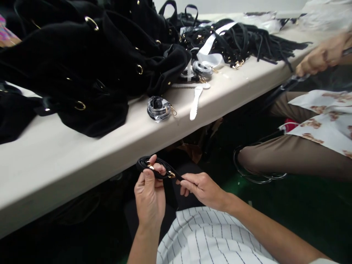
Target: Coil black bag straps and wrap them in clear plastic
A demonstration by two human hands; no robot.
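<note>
Over my lap, in front of the table edge, a black bag strap (162, 165) with gold-coloured metal fittings is wound into a flat coil. My left hand (150, 194) is closed on the coil, with the thumb in front and fingertips showing through the loop. Pinched in my right hand (202, 189) is a length of the strap that runs out to the right, just past a gold fitting. Nearest on the table lies another coiled strap (158, 109), wrapped in clear plastic with a gold clip at its side.
Black bags (82, 66) with gold rings are heaped on the white table (110, 154). Behind the white zip-like strips (195, 102) lie a wrapped coil (202, 69) and a pile of black straps (242, 40). At right sits a co-worker, one hand (324, 55) gripping dark strapping.
</note>
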